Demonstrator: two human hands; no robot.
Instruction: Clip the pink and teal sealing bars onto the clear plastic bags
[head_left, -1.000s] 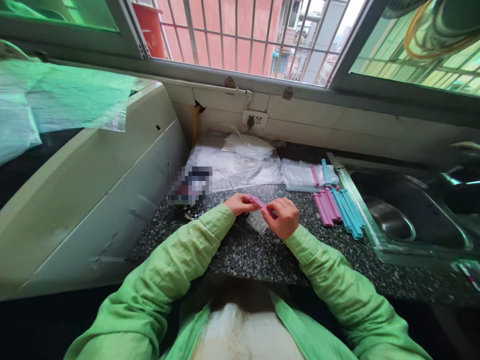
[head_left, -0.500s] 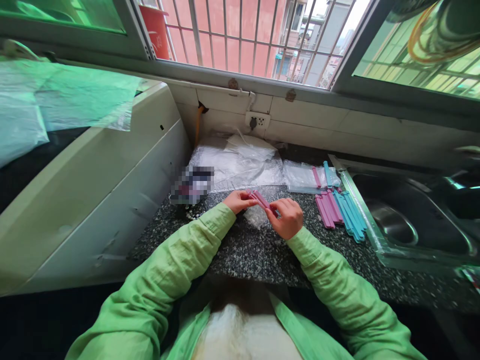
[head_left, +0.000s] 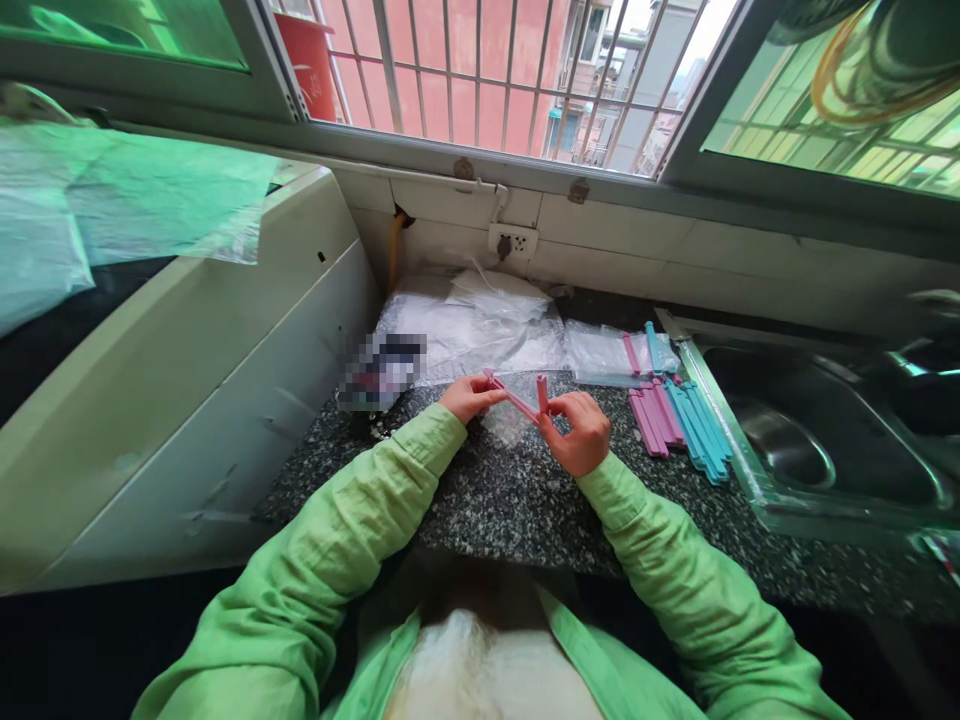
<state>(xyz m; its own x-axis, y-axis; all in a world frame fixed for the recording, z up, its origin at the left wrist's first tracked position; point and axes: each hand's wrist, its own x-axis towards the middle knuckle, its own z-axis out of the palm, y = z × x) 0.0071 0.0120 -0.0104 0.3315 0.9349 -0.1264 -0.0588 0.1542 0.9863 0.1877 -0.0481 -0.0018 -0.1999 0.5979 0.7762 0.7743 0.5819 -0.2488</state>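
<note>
A pink sealing clip is held between both hands above the speckled counter. It stands hinged apart in a V. My left hand pinches the end of its long arm. My right hand grips the hinge end, with the short arm sticking up beside my fingers. A small clear plastic bag lies on the counter right under the clip.
Several pink clips and blue clips lie in a row to the right, next to the steel sink. Clear bags are piled at the back by the wall socket. A white appliance fills the left.
The pink clip was shut a second ago; now its two arms are swung apart. Both hands stayed in nearly the same place.
</note>
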